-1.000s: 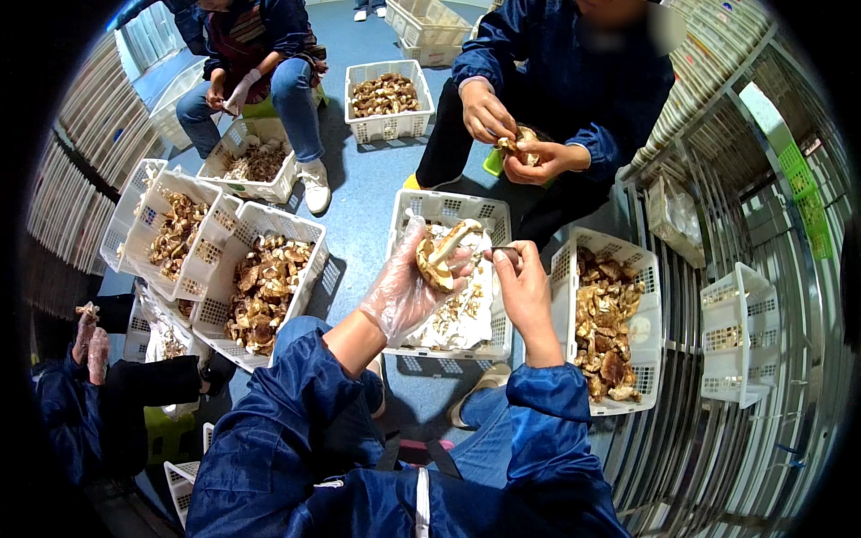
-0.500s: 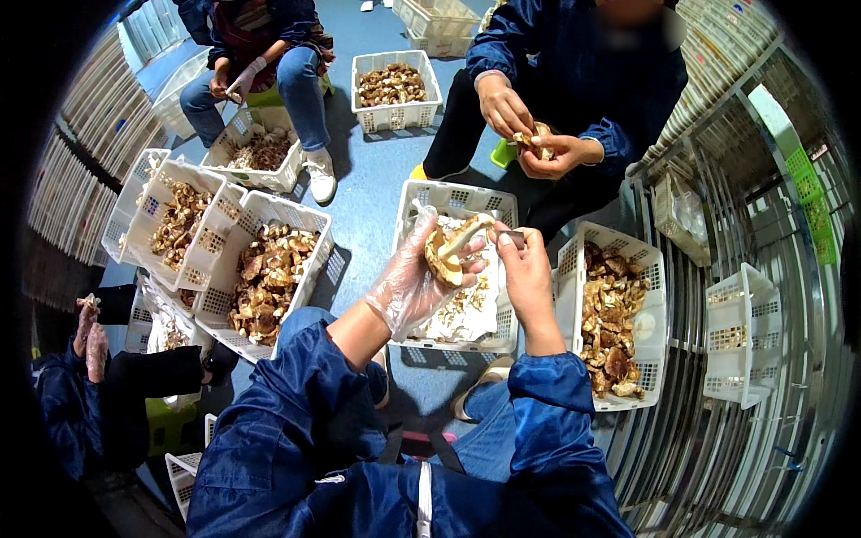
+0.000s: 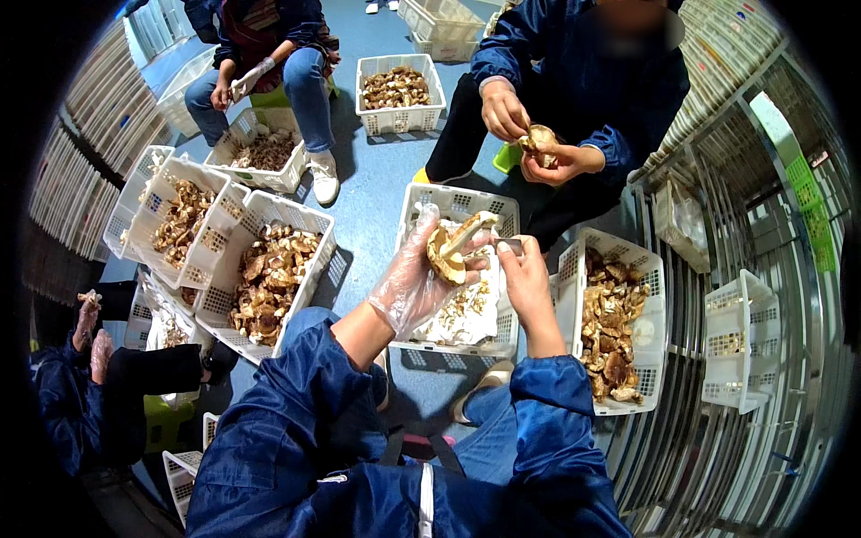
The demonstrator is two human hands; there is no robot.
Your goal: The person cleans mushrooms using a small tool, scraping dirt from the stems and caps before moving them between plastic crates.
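Observation:
A brown-capped mushroom (image 3: pixel 451 254) with a long pale stem rests in my left hand (image 3: pixel 414 274), which wears a clear plastic glove and closes round the cap. The stem points up and to the right. Pinched in the bare fingers of my right hand (image 3: pixel 527 285) is a small dark blade (image 3: pixel 512 246), just right of the stem end and apart from it. Beneath both hands stands a white crate (image 3: pixel 430 344) lined with white material that carries pale trimmings (image 3: pixel 466 309).
At my right is a crate of mushrooms (image 3: pixel 613 325); more mushroom crates (image 3: pixel 273 282) stand at left. Opposite, a person's hands (image 3: pixel 543 148) hold a mushroom. Other people sit at far left and upper left. Metal racks (image 3: pixel 691 377) line the right side.
My hands stay almost in place. The mushroom's stem has turned slightly, and the blade sits a little further from its end. The person opposite has turned the mushroom in their hands.

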